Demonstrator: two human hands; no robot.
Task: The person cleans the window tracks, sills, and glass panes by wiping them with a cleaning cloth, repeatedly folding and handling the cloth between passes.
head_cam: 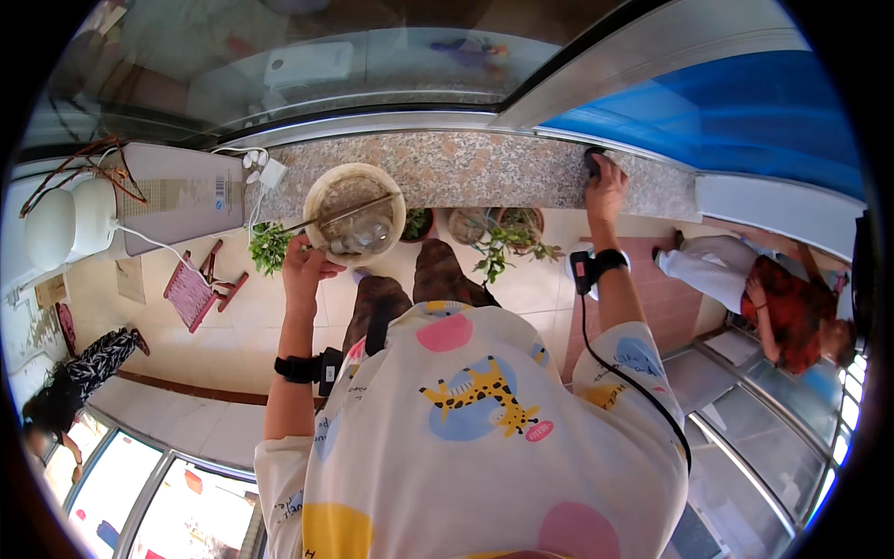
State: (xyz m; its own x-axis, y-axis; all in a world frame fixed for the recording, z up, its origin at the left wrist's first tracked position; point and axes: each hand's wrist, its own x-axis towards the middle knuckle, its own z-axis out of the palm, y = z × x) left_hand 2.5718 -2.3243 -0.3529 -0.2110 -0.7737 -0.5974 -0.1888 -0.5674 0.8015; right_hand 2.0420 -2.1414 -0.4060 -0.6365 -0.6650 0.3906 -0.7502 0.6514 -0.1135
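My left hand (305, 269) is at the near left side of a round, pale pot (392, 227), fingers curled at its rim. A thin stick (360, 207) lies across the top of the pot, and a clear glass or plastic vessel (363, 235) sits inside it. The pot rests at the front edge of a speckled granite sill (447, 168). Further right, my right hand (606, 183) reaches onto the sill with its fingers on a small dark object (594, 159) near the window frame; what it is cannot be told.
Potted plants (520, 237) stand on the floor below the sill. At left are a grey box (181, 195), a white cable with an adapter (273, 172) and a folding stool (190, 292). One person (789, 307) is at far right, another (66, 384) at far left.
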